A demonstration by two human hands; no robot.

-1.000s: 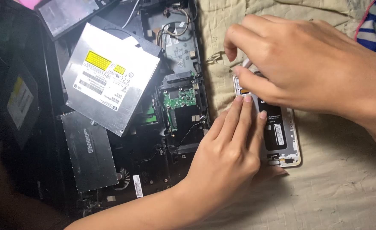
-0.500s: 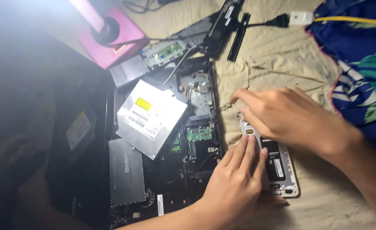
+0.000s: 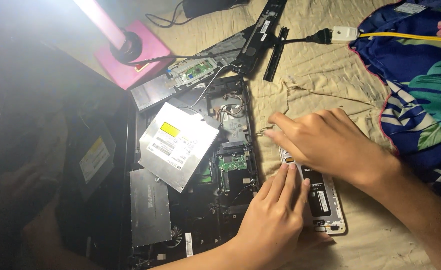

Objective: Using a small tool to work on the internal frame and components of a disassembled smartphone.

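Observation:
An opened smartphone (image 3: pixel 323 200) with a silver frame and a black battery lies on beige cloth. My left hand (image 3: pixel 273 220) presses flat on its left side, fingers together over the frame. My right hand (image 3: pixel 328 142) reaches in from the right, and its fingertips pinch at the phone's top end near a small metal part. Whether the fingers hold that part is hidden. Left of the phone lies a dismantled laptop base (image 3: pixel 230 165) with a green circuit board showing. A silver optical drive (image 3: pixel 178 145) rests on it.
A pink lamp base (image 3: pixel 135 60) with a bright tube stands at the back left. Black plastic strips (image 3: pixel 260 35) and a power cable with a white plug (image 3: pixel 344 33) lie at the back. Blue floral fabric (image 3: pixel 420 95) covers the right side. A dark laptop screen (image 3: pixel 45 165) reflects at left.
The view has pulled back and tilted up, bringing the lamp, cables and floral fabric into sight. Both hands stay on the phone, with my right hand's fingers shifting slightly at its top end.

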